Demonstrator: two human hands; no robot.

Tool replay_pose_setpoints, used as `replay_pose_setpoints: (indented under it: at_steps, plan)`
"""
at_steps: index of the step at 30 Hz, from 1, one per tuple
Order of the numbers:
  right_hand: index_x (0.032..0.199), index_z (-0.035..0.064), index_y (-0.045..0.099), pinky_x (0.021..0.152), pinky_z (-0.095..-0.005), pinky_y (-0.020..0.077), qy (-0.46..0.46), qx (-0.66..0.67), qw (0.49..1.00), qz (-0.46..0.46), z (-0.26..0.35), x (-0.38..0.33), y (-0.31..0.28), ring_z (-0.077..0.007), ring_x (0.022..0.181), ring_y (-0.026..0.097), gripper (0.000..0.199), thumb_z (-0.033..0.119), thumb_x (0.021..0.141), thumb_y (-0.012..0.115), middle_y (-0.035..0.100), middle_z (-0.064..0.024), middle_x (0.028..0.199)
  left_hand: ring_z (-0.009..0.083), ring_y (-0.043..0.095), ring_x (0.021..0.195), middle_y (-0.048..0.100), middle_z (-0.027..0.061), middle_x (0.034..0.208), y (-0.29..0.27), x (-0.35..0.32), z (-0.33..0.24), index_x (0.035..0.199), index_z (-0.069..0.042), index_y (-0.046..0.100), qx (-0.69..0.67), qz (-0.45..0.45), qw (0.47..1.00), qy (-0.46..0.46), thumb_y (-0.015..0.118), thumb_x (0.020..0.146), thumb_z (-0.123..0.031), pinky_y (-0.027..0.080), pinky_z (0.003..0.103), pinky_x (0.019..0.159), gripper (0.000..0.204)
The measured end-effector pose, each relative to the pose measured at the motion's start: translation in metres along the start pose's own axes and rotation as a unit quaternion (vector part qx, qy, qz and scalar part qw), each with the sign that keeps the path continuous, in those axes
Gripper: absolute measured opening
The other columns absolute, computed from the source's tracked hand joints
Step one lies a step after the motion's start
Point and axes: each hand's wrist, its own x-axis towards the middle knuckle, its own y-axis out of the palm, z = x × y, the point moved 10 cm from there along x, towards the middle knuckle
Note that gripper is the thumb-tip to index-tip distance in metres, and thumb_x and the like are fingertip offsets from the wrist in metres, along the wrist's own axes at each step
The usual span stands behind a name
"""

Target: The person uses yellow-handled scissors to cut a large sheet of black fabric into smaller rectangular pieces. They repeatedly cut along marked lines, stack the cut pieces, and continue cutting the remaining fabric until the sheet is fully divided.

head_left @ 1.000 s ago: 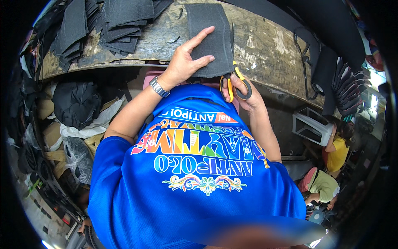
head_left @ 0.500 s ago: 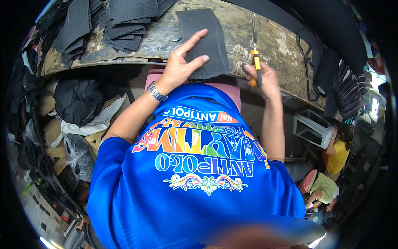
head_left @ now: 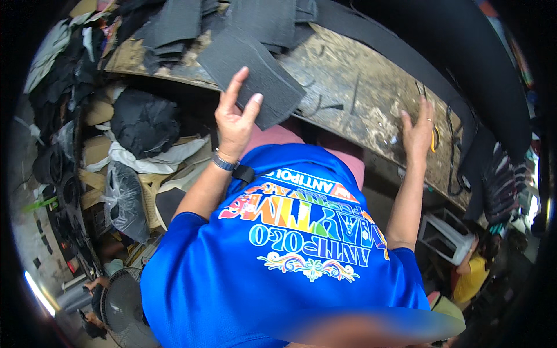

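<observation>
A flat black fabric panel (head_left: 255, 66) with a thin ridge along one side is tilted over the table's near edge, in front of the stacks. My left hand (head_left: 235, 119) grips its near side, thumb and a finger lying on top; the other fingers are partly hidden. Further right, my right hand (head_left: 416, 130) rests over the table with its fingers stretched and the thumb apart. Beneath and beside it lie yellow-handled scissors (head_left: 434, 140), whose dark pointed tip shows beyond the fingertips; the rest is covered by the hand.
Piles of black panels (head_left: 174, 26) sit along the far left of the worn wooden table (head_left: 377, 87). Thin black scraps (head_left: 331, 107) lie mid-table. A long black roll (head_left: 458, 52) borders the far side. A white stool (head_left: 445, 238) and people are at right, a fan (head_left: 123, 307) at lower left.
The panel has come up off the table and moved left with my left hand. My right hand has moved right and let go of the scissors onto the table. The view has shifted.
</observation>
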Motion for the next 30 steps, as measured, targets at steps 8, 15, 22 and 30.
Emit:
replay_pose_setpoints:
  at_steps: [8,15,22,30]
  plan:
    - [0.137,0.0128,0.050,0.111,-0.0644,0.0196,-0.288,0.127,0.941,0.122,0.208,-0.027,0.080,-0.0366,0.140,0.032,0.059,0.044,0.089,0.062,0.040,-0.0192,0.147,0.0217,0.045,0.131,0.046,0.0153,0.144,0.003,-0.003,0.000,0.145,-0.001,0.042,-0.014,0.056,0.998,-0.019,0.063,0.085,0.003,0.031,0.033,0.112,0.064]
    - [0.098,0.0030,0.067,0.085,-0.0361,0.0517,-0.349,0.343,0.871,0.046,0.276,0.027,0.027,-0.0292,0.100,0.064,0.017,0.008,0.082,0.069,0.069,-0.0107,0.102,0.0196,0.054,0.113,0.037,0.0132,0.151,0.006,-0.027,0.025,0.153,-0.009,0.029,-0.122,0.134,0.975,-0.130,0.055,0.077,0.011,0.049,0.033,0.094,0.083]
    - [0.126,0.0152,0.059,0.101,-0.0412,0.0435,-0.489,0.149,0.859,-0.014,0.363,0.098,0.030,-0.0303,0.126,0.050,0.050,-0.005,0.080,0.057,0.056,-0.0065,0.133,0.0290,0.062,0.093,0.066,0.0153,0.114,-0.022,-0.023,0.023,0.130,-0.012,0.063,0.259,0.074,0.963,0.017,0.062,0.072,0.006,0.047,0.039,0.088,0.060]
    - [0.099,0.0066,0.063,0.100,-0.0509,0.0369,-0.594,0.106,0.795,-0.071,0.385,0.099,0.023,-0.0346,0.106,0.051,0.021,0.009,0.078,0.057,0.055,-0.0169,0.101,0.0432,0.013,0.146,0.025,0.0220,0.153,-0.080,-0.030,0.011,0.101,-0.030,0.077,0.390,-0.055,0.916,0.072,0.071,0.066,-0.006,0.011,0.051,0.119,0.042]
